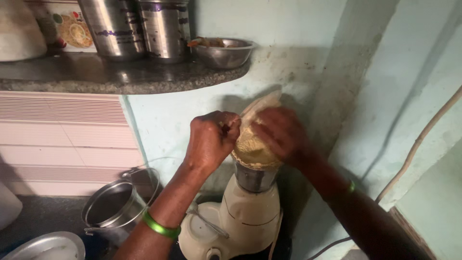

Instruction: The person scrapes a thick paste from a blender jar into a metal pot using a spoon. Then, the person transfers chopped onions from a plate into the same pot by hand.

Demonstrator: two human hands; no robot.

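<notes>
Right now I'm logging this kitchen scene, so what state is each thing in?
Clear plastic bag of yellowish powder: tipped mouth-down onto the jar.
Steel grinder jar on cream mixer base: upright, lid off.
Left hand: fingers pinching the bag.
Right hand: pressed on the bag.
Steel pot with handle: open, looks empty.
Steel bowl on stone shelf: holds food.

1. Dim indoor light is filling the scene, and the lower corners are sinking into darkness.
2. Glare is showing on the steel containers on the shelf.
3. The right hand is blurring slightly.
4. The hands are casting a soft shadow on the wall.
</notes>
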